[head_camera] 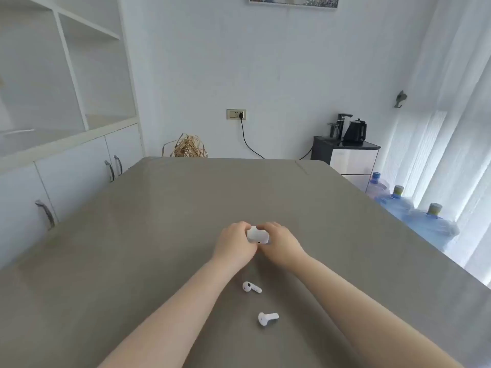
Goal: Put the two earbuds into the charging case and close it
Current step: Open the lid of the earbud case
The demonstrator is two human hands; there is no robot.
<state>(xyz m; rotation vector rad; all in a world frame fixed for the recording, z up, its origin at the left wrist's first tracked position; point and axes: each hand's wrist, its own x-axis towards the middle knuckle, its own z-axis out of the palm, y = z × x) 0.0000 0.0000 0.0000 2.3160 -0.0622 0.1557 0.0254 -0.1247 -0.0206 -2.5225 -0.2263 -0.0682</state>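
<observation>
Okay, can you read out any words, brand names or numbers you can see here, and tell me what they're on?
No text can be read anywhere.
Case, held between both hands: plain white, no marking visible.
Two earbuds: no legible marks.
Water jugs: cap labels too blurred.
Wall picture: cut off, no text readable.

Two small white plastic earbuds, one [251, 287] and another [267, 318]. One white rounded charging case [257, 235]. Two bare hands, left [235, 241] and right [281, 241]. Three blue water jugs [431, 225]. One black kettle [356, 130].
</observation>
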